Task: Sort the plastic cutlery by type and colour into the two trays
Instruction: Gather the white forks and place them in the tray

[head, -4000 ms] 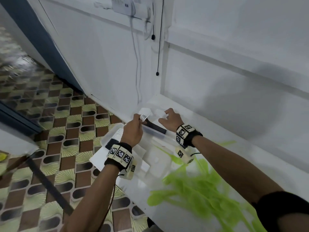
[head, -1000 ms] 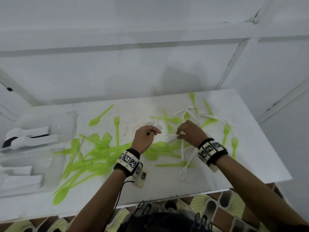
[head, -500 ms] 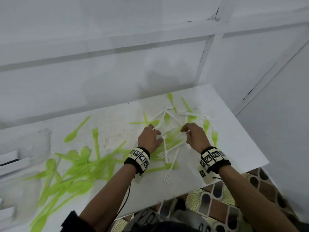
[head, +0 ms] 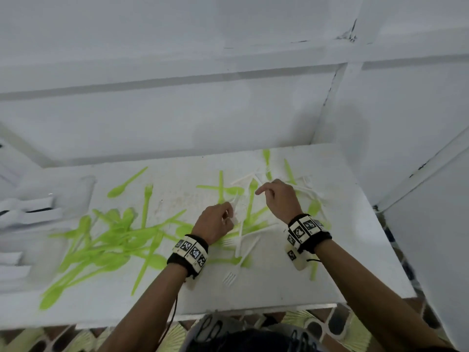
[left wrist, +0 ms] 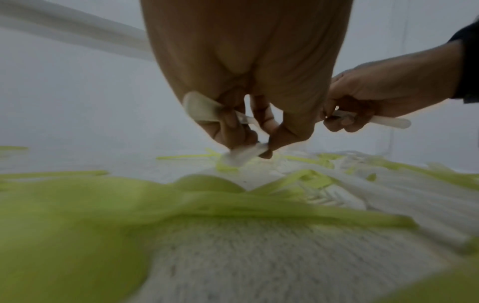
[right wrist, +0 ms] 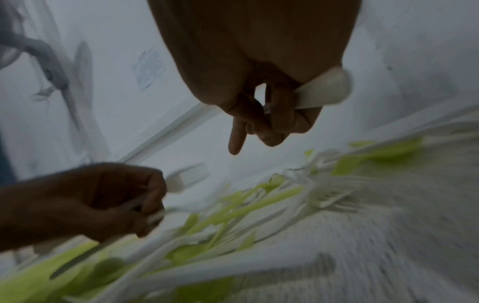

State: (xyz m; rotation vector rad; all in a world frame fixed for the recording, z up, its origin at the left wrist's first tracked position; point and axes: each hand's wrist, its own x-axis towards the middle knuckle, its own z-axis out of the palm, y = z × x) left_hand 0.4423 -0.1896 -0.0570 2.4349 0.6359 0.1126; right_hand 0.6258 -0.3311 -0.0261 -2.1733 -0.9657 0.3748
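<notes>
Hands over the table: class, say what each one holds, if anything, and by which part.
Left hand grips white cutlery by the handles, pinching another piece at its fingertips. Right hand grips a white piece mid-handle, forefinger extended. Types cannot be told.

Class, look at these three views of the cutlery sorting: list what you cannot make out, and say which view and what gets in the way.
- Left hand: it grips white plastic cutlery, but curled fingers hide the type in the left wrist view.
- Right hand: only a white plastic handle end shows; the palm hides the rest.
- Clear plastic trays: cut off by the head view's left edge and blurred, so their contents are unreadable.
</notes>
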